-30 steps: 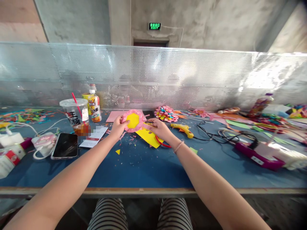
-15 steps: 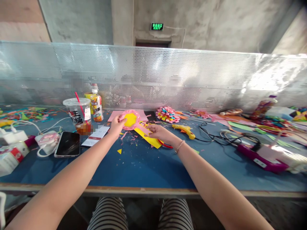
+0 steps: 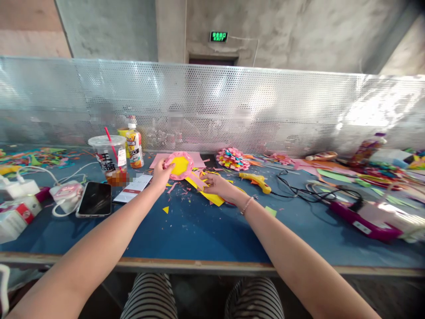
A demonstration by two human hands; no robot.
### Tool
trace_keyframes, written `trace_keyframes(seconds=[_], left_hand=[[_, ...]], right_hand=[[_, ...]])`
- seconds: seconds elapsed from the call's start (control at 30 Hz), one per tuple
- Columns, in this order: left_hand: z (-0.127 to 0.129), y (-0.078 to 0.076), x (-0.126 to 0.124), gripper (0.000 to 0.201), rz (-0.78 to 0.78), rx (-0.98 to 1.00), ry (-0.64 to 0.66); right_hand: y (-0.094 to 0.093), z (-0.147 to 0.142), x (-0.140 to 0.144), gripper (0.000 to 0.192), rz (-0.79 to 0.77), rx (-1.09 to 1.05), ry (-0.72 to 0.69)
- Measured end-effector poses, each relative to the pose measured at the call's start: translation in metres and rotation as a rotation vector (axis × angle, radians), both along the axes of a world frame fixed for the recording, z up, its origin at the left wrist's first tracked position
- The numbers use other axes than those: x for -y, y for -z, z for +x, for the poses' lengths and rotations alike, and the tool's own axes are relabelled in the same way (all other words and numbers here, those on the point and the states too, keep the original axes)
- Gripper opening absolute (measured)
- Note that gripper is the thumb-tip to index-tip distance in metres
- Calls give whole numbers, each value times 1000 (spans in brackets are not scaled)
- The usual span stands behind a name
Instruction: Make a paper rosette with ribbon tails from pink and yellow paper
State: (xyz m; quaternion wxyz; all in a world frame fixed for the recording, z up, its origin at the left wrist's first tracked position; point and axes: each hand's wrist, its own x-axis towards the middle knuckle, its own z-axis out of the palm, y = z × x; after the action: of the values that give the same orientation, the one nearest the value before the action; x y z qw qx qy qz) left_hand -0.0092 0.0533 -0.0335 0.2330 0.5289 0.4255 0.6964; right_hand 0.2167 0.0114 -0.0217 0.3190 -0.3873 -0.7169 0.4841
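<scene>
My left hand [image 3: 161, 175] is closed on the left rim of a round paper rosette [image 3: 179, 165], which has a yellow centre and a pink folded edge. A pink paper strip [image 3: 196, 181] runs from the rosette's lower right side toward my right hand [image 3: 221, 187]. The fingers of that hand are bent together at the strip's far end and appear to pinch it. Beneath the strip and my right hand lies a yellow paper piece [image 3: 214, 199]. Small pink and yellow scraps are scattered below the rosette.
A yellow glue gun [image 3: 255, 180] with a black cord lies right of my hand. Behind it sits a multicoloured paper pompom [image 3: 232, 158]. To the left are a drink cup [image 3: 108, 155], a bottle [image 3: 135, 147] and a phone [image 3: 94, 200]. A purple power strip [image 3: 365, 223] rests at right.
My right hand has shifted slightly left along the pink strip, its fingers drawn closer together. My left hand still holds the rosette in nearly the same place.
</scene>
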Motion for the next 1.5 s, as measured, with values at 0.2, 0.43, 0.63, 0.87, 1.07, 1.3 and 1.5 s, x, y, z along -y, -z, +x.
trace_keyframes(seconds=[0.2, 0.43, 0.63, 0.87, 1.07, 1.3, 1.5], left_hand=[[1, -1, 3, 31, -1, 9, 54], [3, 0, 2, 36, -29, 73, 62], [11, -8, 12, 43, -152, 301, 265], [20, -14, 23, 45, -190, 324, 548], [22, -14, 28, 51, -113, 264, 447], [27, -13, 30, 47, -93, 186, 384], [31, -8, 30, 51, -145, 211, 471]], right_hand=[[3, -1, -4, 32, 143, 11, 57], [3, 0, -3, 28, -8, -89, 76], [-4, -4, 4, 22, -148, -226, 165], [-8, -9, 8, 22, -139, -250, 145], [-8, -12, 9, 21, -92, -230, 102], [-7, -13, 11, 19, -19, -173, 121], [-5, -13, 9, 21, 47, -76, 111]])
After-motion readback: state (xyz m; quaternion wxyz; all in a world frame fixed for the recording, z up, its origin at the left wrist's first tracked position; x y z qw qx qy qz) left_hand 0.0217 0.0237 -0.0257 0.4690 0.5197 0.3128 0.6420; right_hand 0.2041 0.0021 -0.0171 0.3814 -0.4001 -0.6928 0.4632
